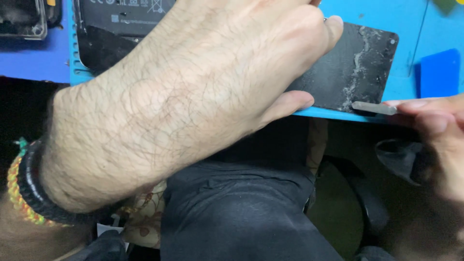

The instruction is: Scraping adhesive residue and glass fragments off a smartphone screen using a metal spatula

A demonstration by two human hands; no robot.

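The left hand (203, 82) presses flat on the black panel (348, 67) at the blue bench (386, 19) edge; the right hand (435, 125) pinches a metal blade (374, 107) against its corner. A slip could gouge or crack the panel.

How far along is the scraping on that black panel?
Partly done, it seems. The black panel lies detached on the blue mat. The left hand pins it down; the right hand works a thin metal tool at its corner. Pale residue along the right side looks left to clear.
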